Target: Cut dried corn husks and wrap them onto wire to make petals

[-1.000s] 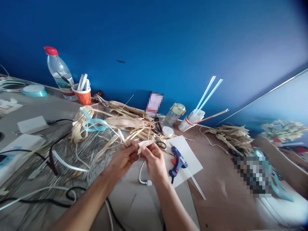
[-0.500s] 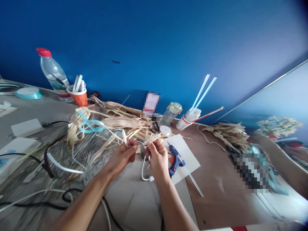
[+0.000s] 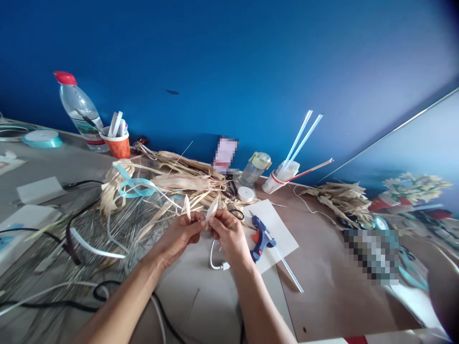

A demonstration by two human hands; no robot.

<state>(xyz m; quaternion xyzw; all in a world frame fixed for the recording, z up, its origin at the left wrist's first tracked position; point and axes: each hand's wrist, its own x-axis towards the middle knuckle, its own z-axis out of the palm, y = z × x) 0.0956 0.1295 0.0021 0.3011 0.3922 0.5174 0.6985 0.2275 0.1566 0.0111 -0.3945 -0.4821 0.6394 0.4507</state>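
My right hand [image 3: 229, 234] pinches a pale, leaf-shaped piece of dry husk [image 3: 212, 209] between thumb and fingers, its tip pointing up. My left hand [image 3: 183, 234] pinches a narrower cream husk piece [image 3: 187, 206], which stands up from my curled fingers. I have both pieces raised in front of me, the two sets of fingertips close together; I cannot tell whether they touch. Behind them lies a heap of long, straw-coloured dried husks [image 3: 182, 182], with a looped light-blue ribbon [image 3: 138, 188] at its left. Beside my right hand, a dark-blue glue gun with an orange trigger [image 3: 263, 239] rests on a white sheet of paper [image 3: 285, 241]. Farther back stand a clear jar with a pale-yellow lid [image 3: 253, 173] and a white paper cup with a red band [image 3: 271, 184], holding clear sticks.
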